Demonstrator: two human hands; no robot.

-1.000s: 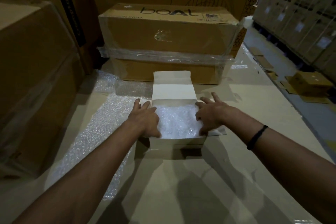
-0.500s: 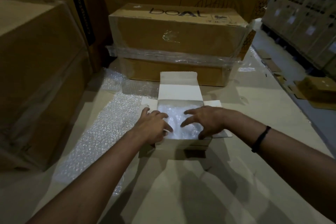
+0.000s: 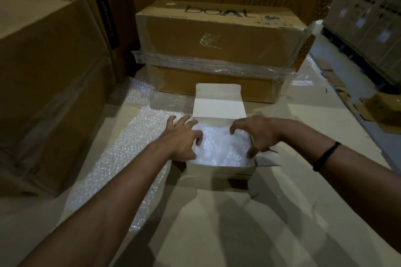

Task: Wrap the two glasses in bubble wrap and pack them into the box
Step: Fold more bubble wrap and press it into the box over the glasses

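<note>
A small white box [image 3: 219,172] stands open on the cardboard surface, its lid flap [image 3: 219,104] raised at the back. Bubble-wrapped bundles [image 3: 221,149] fill the inside; the glasses themselves are hidden under the wrap. My left hand [image 3: 182,138] lies over the box's left edge, fingers spread and bent onto the wrap. My right hand [image 3: 258,134] hovers over the right side with fingers arched down, tips touching the wrap near the right side flap [image 3: 268,158].
A loose sheet of bubble wrap [image 3: 121,158] lies flat left of the box. A large "boAt" carton [image 3: 221,50] bound in plastic film stands right behind it. Tall cartons [image 3: 43,84] wall the left side. Cardboard scraps [image 3: 382,112] lie on the floor at right.
Both hands first moved inward over the wrapped contents, then spread apart again toward the box's sides. The camera view shifted slightly.
</note>
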